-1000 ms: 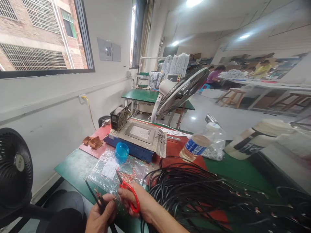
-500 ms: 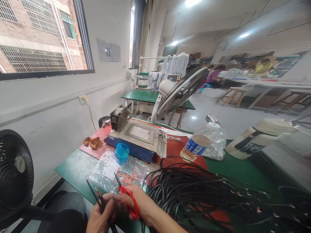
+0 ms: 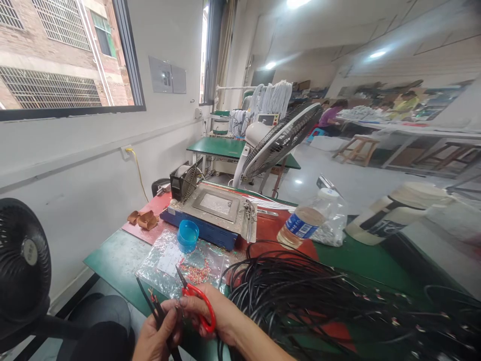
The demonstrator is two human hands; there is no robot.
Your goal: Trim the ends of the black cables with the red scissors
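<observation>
My left hand (image 3: 160,331) is closed around black cables (image 3: 158,312), whose stripped ends show thin reddish wires. Red-handled scissors (image 3: 206,306) sit in my right hand (image 3: 210,313), looped round its fingers with the blades pointing up and away. The fingertips of both hands meet at the cable ends; what they pinch there is too small to make out. Just beyond lies a clear plastic bag (image 3: 152,273) with small red and pale wire scraps (image 3: 197,272) on it. A blue plastic cup (image 3: 188,236) stands at the bag's far edge.
A large bundle of black cables (image 3: 285,291) covers the right of the table. Behind the cup stands a blue-sided solder pot (image 3: 210,228) with a small fan (image 3: 186,181). A labelled bottle (image 3: 300,223) and a white jug (image 3: 391,215) stand to the right; a black fan (image 3: 24,250) is at left.
The hands stay together at the cable ends with almost no movement. The whole view has shifted very slightly.
</observation>
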